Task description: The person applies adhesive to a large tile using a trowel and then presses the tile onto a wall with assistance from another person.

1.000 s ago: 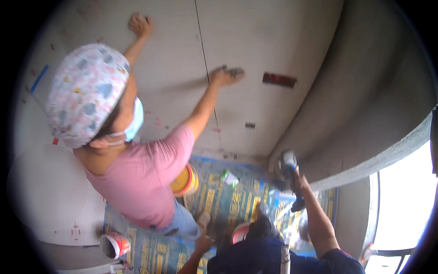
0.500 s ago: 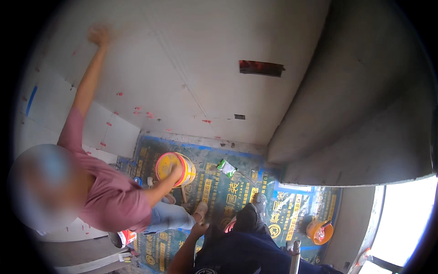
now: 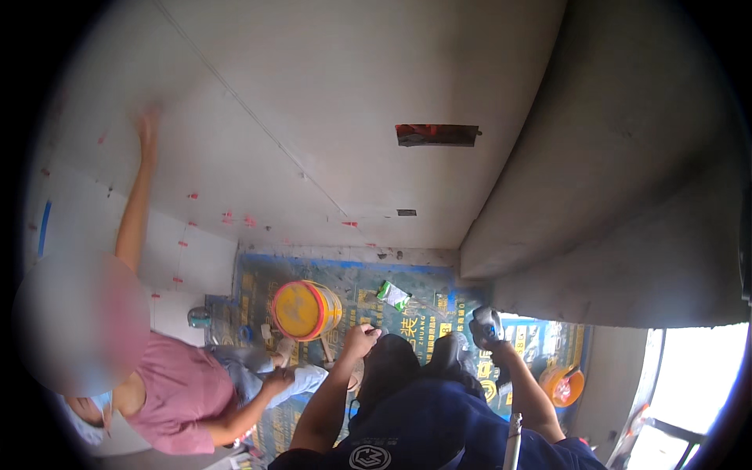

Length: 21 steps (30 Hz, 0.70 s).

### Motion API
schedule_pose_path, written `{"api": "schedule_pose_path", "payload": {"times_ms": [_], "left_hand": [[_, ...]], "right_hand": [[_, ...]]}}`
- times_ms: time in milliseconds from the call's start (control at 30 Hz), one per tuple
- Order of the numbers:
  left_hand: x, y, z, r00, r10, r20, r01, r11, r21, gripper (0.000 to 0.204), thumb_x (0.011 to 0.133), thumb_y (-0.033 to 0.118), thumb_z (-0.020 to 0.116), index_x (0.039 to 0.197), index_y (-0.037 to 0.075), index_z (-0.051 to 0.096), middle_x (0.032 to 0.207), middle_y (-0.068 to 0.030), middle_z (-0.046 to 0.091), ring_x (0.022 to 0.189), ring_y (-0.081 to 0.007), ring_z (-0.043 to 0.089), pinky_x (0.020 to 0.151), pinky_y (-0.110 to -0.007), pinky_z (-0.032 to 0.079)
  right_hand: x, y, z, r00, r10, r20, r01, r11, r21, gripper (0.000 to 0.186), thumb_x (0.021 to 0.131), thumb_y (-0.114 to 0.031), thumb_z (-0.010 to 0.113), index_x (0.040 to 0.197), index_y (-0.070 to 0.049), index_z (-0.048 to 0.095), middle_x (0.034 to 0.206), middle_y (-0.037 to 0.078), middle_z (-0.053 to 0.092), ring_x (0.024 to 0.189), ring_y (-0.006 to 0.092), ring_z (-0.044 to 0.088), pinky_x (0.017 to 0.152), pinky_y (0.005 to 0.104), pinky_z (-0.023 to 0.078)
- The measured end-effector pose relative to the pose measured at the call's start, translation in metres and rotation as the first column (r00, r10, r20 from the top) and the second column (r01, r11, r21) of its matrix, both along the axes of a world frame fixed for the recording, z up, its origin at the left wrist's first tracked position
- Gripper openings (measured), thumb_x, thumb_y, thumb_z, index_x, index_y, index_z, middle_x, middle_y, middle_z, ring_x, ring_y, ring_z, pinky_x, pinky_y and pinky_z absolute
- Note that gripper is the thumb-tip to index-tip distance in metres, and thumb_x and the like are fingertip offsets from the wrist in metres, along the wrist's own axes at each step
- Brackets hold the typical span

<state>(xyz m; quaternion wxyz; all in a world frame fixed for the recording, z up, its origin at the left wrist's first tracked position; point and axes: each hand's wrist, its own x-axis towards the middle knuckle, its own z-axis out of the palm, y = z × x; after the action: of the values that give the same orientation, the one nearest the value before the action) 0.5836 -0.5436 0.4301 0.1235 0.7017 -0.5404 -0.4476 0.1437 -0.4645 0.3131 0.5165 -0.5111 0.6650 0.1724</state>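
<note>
My left hand [image 3: 362, 341] is closed in front of my left thigh, apart from the yellow bucket [image 3: 299, 309]. Anything inside its curled fingers is hidden. Out to the right, my right hand [image 3: 502, 354] grips a grey-and-black hand tool [image 3: 486, 327] with a little blue on it; its exact kind is unclear. Below my right forearm, a thin white stick with a grey tip [image 3: 513, 442] rises from the lower edge. Near my feet lies a green-and-white packet [image 3: 393, 295] on the printed floor sheeting [image 3: 262, 276].
On the left a co-worker in a pink shirt [image 3: 188, 384] reaches one hand [image 3: 149, 129] to the pale wall [image 3: 313, 86]. An orange bucket [image 3: 562, 385] stands at the right, near a bright opening [image 3: 705, 392]. A dark grey slab [image 3: 619, 180] juts out at upper right.
My right hand has come into view with the hand tool. My left hand has moved forward and slightly right. The co-worker's lower hand has left the yellow bucket and is by their thigh.
</note>
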Motion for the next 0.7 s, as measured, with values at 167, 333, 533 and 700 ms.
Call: {"api": "schedule_pose_path", "payload": {"times_ms": [167,333,533,700], "left_hand": [[0.055,-0.005,-0.034,0.978,0.064,-0.198,-0.029,0.985,0.172,0.030,0.085,0.028,0.067,0.075,0.000,0.064,0.061,-0.0077,0.063,0.051,-0.0125,0.057,0.053,-0.030,0.044],[0.143,-0.038,-0.115,0.962,-0.272,0.006,0.271,0.960,0.068,0.029,0.084,0.032,0.064,0.081,0.003,0.066,0.071,-0.0130,0.065,0.068,-0.0226,0.064,0.063,-0.038,0.048],[0.169,-0.147,-0.123,0.991,-0.132,-0.034,0.133,0.991,0.005,0.007,0.082,0.010,0.061,0.082,0.003,0.060,0.070,-0.0065,0.064,0.066,-0.0165,0.061,0.064,-0.030,0.048],[0.144,-0.232,-0.142,0.977,-0.030,-0.210,0.035,0.999,0.017,0.014,0.084,0.014,0.065,0.080,0.001,0.059,0.068,0.0007,0.059,0.061,-0.0078,0.054,0.062,-0.024,0.044]], "right_hand": [[0.087,-0.005,0.039,0.665,-0.745,-0.048,0.731,0.635,0.250,0.023,0.087,-0.023,0.057,0.109,-0.018,0.064,0.105,-0.001,0.066,0.089,0.0189,0.063,0.076,0.0388,0.051],[0.125,0.034,-0.006,0.525,-0.826,-0.205,0.826,0.436,0.359,0.025,0.092,-0.039,0.051,0.100,-0.020,0.065,0.099,-0.007,0.065,0.099,0.0117,0.058,0.093,0.0388,0.042],[0.162,0.062,-0.061,0.298,-0.886,-0.355,0.898,0.134,0.419,0.045,0.077,-0.050,0.070,0.087,-0.005,0.066,0.077,0.008,0.064,0.067,0.0197,0.062,0.064,0.0385,0.053],[0.156,0.071,-0.154,0.623,-0.710,-0.328,0.782,0.573,0.243,0.040,0.075,-0.039,0.073,0.089,-0.002,0.069,0.078,0.011,0.067,0.068,0.0219,0.064,0.061,0.0390,0.051]]}}
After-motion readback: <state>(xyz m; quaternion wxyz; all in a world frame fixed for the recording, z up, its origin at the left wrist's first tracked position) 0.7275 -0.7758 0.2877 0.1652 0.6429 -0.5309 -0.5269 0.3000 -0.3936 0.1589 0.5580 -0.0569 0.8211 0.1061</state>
